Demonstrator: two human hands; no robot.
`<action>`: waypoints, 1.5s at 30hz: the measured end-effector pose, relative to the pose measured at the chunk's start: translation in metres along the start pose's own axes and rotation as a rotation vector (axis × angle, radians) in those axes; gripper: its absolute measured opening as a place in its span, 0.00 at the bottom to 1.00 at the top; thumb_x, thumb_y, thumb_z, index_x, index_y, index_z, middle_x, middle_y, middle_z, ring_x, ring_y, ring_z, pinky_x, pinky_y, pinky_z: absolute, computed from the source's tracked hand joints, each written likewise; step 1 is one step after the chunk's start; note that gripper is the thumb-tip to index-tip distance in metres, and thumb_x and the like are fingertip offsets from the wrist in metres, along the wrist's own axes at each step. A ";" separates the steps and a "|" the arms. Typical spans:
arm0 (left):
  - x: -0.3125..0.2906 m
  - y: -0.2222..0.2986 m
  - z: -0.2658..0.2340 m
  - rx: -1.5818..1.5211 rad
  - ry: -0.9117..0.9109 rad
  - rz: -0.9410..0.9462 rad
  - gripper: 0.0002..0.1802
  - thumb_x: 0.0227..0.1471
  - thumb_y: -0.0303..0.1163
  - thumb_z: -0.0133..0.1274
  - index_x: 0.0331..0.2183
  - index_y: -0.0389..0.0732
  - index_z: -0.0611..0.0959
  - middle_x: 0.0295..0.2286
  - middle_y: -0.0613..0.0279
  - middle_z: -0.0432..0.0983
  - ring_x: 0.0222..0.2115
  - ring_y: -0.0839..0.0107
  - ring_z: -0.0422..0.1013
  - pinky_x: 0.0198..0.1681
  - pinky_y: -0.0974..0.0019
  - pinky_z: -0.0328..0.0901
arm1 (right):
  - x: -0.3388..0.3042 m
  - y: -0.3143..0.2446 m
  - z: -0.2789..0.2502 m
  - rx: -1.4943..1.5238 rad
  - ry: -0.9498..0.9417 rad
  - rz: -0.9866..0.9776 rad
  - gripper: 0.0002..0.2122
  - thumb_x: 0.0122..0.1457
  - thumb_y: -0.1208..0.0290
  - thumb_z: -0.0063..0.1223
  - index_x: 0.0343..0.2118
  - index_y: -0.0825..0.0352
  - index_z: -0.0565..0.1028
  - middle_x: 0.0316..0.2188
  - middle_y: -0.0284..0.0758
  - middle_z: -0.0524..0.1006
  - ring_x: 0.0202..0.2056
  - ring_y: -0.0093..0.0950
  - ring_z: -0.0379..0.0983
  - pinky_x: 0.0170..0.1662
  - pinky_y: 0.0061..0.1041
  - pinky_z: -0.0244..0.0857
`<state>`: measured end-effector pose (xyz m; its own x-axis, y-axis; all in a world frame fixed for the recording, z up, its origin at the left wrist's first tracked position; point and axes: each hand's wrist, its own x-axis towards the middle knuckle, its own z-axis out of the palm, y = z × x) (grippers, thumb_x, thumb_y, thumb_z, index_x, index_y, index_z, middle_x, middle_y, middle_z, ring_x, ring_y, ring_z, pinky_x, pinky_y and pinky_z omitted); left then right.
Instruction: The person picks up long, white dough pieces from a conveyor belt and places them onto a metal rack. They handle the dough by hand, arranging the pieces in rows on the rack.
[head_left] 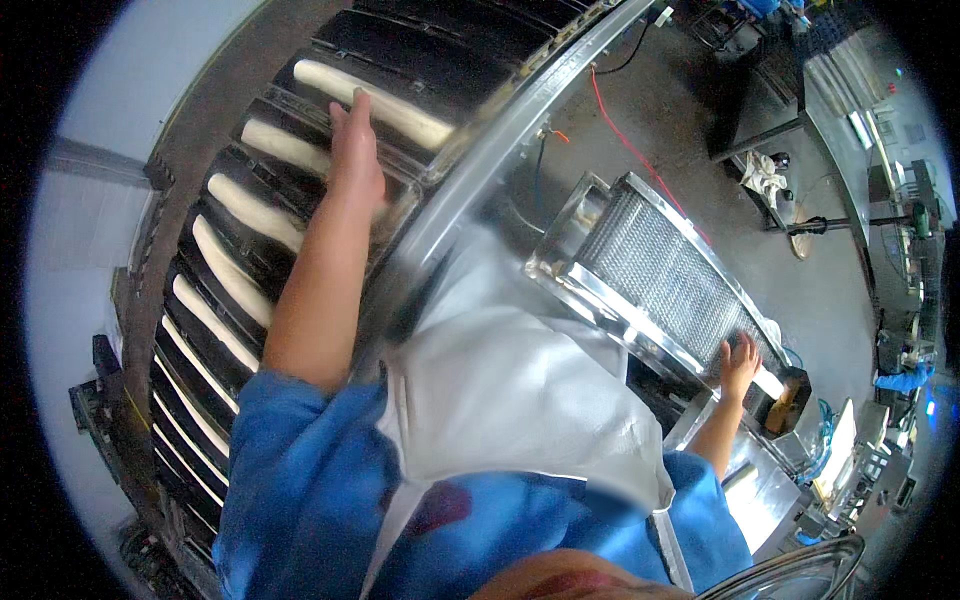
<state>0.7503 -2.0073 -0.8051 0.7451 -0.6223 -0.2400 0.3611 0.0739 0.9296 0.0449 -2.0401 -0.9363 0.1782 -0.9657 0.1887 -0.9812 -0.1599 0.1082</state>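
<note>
My left hand (pixel 357 150) reaches over a row of black trays (pixel 400 55), fingers stretched out, with nothing visible in it. Just beyond its fingertips lies a long pale roll, apparently dough (pixel 370 103). A second pale roll (pixel 285 147) runs partly behind this hand. Several more such rolls lie one to a tray toward the lower left. Off to the right, my right hand (pixel 740 367) is spread at the lower end of a metal mesh conveyor (pixel 665 270). Close by its fingers is a short pale dough piece (pixel 768 383); whether they touch it I cannot tell.
A shiny metal rail (pixel 470 175) borders the trays on my side. Beside the mesh conveyor's lower end stands an open metal box with a brownish inside (pixel 790 402). A red hose (pixel 625 140) crosses the floor. A metal table (pixel 800 130) stands farther right, a blue-sleeved arm (pixel 903 380) beyond.
</note>
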 end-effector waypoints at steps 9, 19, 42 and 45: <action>0.039 -0.036 -0.039 0.309 0.374 0.000 0.44 0.55 0.50 0.44 0.60 0.33 0.44 0.61 0.47 0.38 0.61 0.54 0.43 0.62 0.53 0.42 | 0.059 0.021 -0.003 0.287 0.431 0.405 0.15 0.57 0.61 0.51 0.39 0.71 0.71 0.32 0.44 0.75 0.32 0.35 0.71 0.38 0.33 0.67; 0.016 -0.031 -0.073 0.196 0.560 0.190 0.33 0.54 0.37 0.43 0.57 0.30 0.57 0.59 0.45 0.43 0.60 0.54 0.46 0.61 0.58 0.44 | 0.209 -0.142 -0.285 2.084 0.363 -0.417 0.35 0.55 0.33 0.31 0.40 0.66 0.71 0.29 0.39 0.71 0.30 0.32 0.66 0.34 0.33 0.64; -0.012 -0.029 -0.133 0.127 0.574 0.329 0.33 0.57 0.33 0.44 0.58 0.30 0.53 0.58 0.43 0.50 0.59 0.54 0.50 0.61 0.59 0.47 | 0.145 -0.530 -0.181 1.256 -0.024 -0.892 0.05 0.58 0.74 0.52 0.35 0.69 0.75 0.35 0.32 0.76 0.37 0.20 0.72 0.40 0.18 0.65; -0.018 -0.036 -0.149 0.091 0.523 0.298 0.32 0.57 0.34 0.42 0.59 0.32 0.53 0.58 0.45 0.51 0.57 0.55 0.54 0.58 0.57 0.52 | 0.121 -0.467 -0.170 1.064 0.186 -0.927 0.05 0.55 0.77 0.54 0.34 0.69 0.75 0.35 0.36 0.76 0.37 0.27 0.74 0.38 0.21 0.66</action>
<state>0.8079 -1.8824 -0.8763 0.9918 -0.1178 -0.0496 0.0621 0.1052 0.9925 0.5368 -2.0473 -0.7977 0.7018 -0.4015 0.5885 -0.0787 -0.8647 -0.4961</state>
